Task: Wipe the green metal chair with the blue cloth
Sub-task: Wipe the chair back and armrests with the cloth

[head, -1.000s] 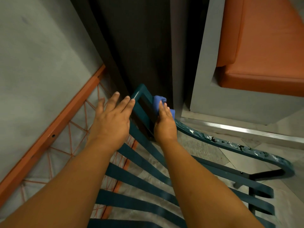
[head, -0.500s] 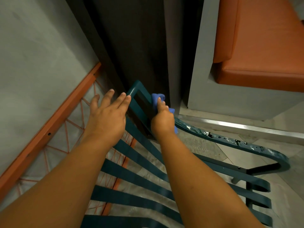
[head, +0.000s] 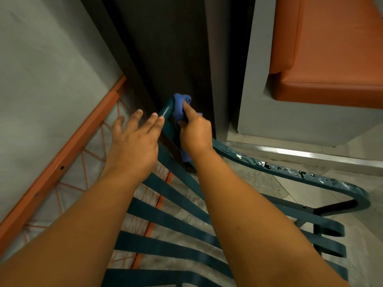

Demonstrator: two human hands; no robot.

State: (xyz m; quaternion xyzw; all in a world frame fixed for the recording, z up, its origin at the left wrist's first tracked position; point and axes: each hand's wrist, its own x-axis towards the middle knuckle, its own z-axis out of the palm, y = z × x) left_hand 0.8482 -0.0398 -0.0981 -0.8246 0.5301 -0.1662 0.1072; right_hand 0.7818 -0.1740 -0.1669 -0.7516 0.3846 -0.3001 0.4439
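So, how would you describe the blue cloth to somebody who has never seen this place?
Find the green metal chair with long flat slats, low in the view. Follow its frame up to the top corner by the dark wall panel. The blue cloth is bunched there under the right hand, the only bright blue thing.

We count one green chair [head: 290, 172], and on it six flat slats [head: 178, 222] in view, running out from under the arms. One blue cloth [head: 179, 104] sits at the chair's top corner. Two hands show: the left hand [head: 134, 139] just left of that corner, the right hand [head: 194, 131] on the cloth. Left of the chair we see one orange frame [head: 68, 158] strung with cord. Beyond the chair, to the right, one orange cushion [head: 331, 48] lies on one grey bench [head: 259, 90].
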